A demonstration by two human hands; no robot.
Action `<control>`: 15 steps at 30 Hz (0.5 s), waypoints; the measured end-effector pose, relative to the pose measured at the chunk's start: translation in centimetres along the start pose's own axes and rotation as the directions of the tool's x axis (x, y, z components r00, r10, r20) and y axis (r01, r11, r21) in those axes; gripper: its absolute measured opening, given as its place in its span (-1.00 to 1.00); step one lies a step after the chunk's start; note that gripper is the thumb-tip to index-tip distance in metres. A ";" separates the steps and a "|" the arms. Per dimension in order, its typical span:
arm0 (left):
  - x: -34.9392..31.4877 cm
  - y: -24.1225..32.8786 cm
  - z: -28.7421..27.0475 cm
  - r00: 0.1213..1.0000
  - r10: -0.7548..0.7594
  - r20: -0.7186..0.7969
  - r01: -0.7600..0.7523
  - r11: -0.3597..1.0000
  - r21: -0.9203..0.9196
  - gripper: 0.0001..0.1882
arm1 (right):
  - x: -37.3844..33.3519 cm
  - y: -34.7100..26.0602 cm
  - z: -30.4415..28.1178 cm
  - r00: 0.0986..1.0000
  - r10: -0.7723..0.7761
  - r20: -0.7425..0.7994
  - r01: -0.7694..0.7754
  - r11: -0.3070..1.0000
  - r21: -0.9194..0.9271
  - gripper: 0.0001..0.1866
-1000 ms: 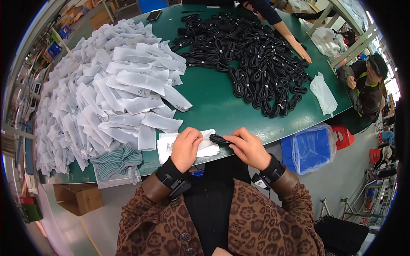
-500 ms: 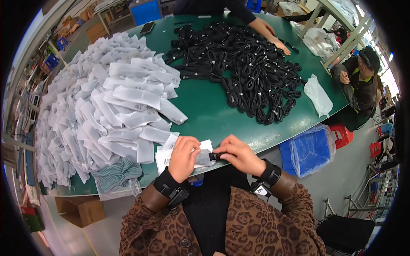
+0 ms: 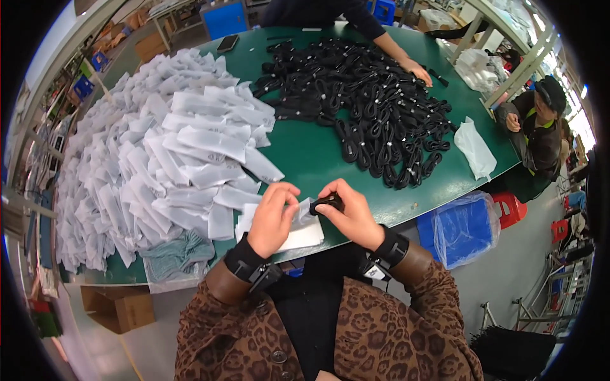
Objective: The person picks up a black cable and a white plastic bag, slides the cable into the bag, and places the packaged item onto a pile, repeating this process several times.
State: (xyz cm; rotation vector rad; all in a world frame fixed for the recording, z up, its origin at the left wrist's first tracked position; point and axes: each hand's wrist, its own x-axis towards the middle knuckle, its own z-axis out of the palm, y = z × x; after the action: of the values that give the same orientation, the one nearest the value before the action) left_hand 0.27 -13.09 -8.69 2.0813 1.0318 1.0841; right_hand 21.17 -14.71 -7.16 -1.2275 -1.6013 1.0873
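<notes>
Near the table's front edge, my right hand (image 3: 353,217) is closed on a coiled black cable (image 3: 325,204), pinched between thumb and fingers. Just to its left, my left hand (image 3: 274,218) has curled fingers on a translucent white bag (image 3: 304,211). The cable's left end meets the bag; whether any of it is inside is hidden. Beneath both hands lies a stack of flat white bags (image 3: 305,237). A large heap of filled whitish bags (image 3: 152,152) covers the table's left side. Many similar coiled black cables (image 3: 375,120) are piled at the far middle and right.
Across the green table (image 3: 305,152), a co-worker's hand (image 3: 416,71) touches the cable pile. A loose white bag (image 3: 475,151) lies at the right. Teal knitted fabric (image 3: 181,255) sits front left. A plastic-lined blue bin (image 3: 454,228) and red stool (image 3: 508,209) stand beyond the right edge.
Both my hands have risen away from the table's front edge. More of the coiled cable now shows in my right hand. The co-worker's hand has drawn back slightly.
</notes>
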 end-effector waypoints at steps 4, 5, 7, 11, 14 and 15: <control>-0.1 -0.6 -1.2 0.993 -0.118 -0.006 0.115 0.975 -0.192 -0.94 | -0.1 -0.3 -0.9 0.788 -0.571 0.231 0.605 0.788 -0.117 -0.71; -0.2 0.0 -1.2 0.992 -0.122 0.012 0.121 0.958 -0.260 -0.95 | -0.1 -0.5 -0.7 0.783 -0.576 0.235 0.611 0.784 -0.114 -0.71; -0.2 0.9 -1.3 0.991 -0.122 0.047 0.131 0.911 -0.392 -0.93 | -0.5 -1.1 0.0 0.876 -0.468 0.119 0.473 0.881 -0.017 -0.70; 0.6 -0.3 -1.9 0.971 -0.203 0.127 0.233 0.676 -0.699 -0.88 | 0.6 -2.9 0.1 0.828 -0.553 0.094 0.561 0.822 -0.097 -0.68; 2.5 0.4 -4.5 0.935 -0.326 0.141 0.302 0.524 -0.796 -0.74 | 2.1 -2.4 -0.8 0.821 -0.569 0.051 0.566 0.798 -0.207 -0.67; 3.0 -0.9 -6.2 0.954 -0.298 0.044 0.193 0.494 -0.848 -0.65 | 2.5 -1.9 -1.3 0.851 -0.525 -0.010 0.508 0.828 -0.237 -0.66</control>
State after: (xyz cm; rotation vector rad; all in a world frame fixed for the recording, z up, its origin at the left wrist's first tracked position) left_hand -4.22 -9.26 -5.00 1.0348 0.5964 1.2170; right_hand 21.40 -12.33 -4.68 -0.8711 -1.8879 0.5149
